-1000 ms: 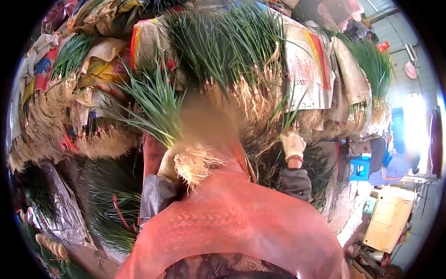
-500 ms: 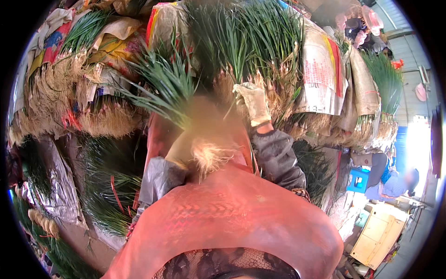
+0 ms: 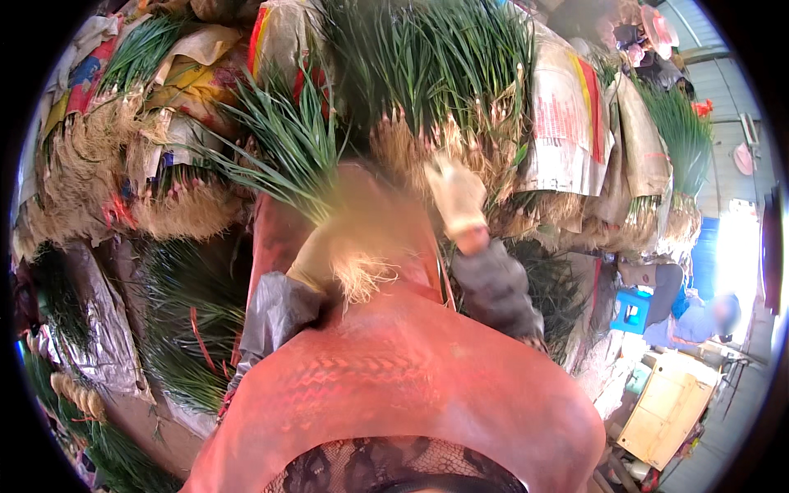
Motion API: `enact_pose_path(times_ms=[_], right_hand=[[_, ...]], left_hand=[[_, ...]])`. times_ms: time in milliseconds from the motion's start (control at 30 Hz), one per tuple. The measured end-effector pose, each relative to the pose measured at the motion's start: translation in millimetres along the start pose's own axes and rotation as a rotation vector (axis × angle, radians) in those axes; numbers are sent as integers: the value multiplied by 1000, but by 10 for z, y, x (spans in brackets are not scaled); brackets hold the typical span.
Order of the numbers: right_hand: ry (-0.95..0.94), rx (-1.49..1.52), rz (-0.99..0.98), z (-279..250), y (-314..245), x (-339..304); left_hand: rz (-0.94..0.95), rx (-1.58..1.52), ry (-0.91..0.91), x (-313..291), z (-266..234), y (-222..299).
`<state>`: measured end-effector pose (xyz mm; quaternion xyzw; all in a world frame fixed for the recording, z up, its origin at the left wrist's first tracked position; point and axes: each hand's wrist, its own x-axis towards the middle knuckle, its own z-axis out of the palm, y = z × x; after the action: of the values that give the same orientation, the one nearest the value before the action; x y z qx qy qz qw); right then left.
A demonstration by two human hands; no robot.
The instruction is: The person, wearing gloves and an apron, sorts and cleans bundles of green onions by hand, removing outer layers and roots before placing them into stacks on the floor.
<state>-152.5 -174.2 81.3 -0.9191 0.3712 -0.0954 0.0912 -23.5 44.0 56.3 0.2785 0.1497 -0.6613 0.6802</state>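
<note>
- Since a second ago, the right hand in its cream work glove (image 3: 457, 195) has gone up and leftward, from the stack's lower right edge to before its roots.
- Left hand, matching cream glove (image 3: 314, 256): grip closed round a leafy green bunch with pale stringy roots (image 3: 300, 156); finger detail lost in blur.
- Bunch lies before the chest, leaves up-left, roots toward the long red plastic apron (image 3: 411, 370).
- Right grip: motion-blurred; cannot tell how far open, whether holding anything, or touching the roots.
- Beyond: wide stack of dark-green leafy plants with tan roots (image 3: 436, 70), roots facing the wearer.
- Judgement: hold low, near the roots, firm without crushing; keep root ends level; draw stems singly, lest roots snag.
</note>
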Motion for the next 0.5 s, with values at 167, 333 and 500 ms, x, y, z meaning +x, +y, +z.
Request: enact_pose_path(times_ms=[167,333,500], right_hand=[[-111,-200,220,483,23,1060],[-105,66,-209,-90,523,1106],[-340,592,-45,-99,614,806]], left_hand=[[12,30,-101,-164,176,76],[70,34,-23,-198,86,108],[88,58,46,-173,193,70]])
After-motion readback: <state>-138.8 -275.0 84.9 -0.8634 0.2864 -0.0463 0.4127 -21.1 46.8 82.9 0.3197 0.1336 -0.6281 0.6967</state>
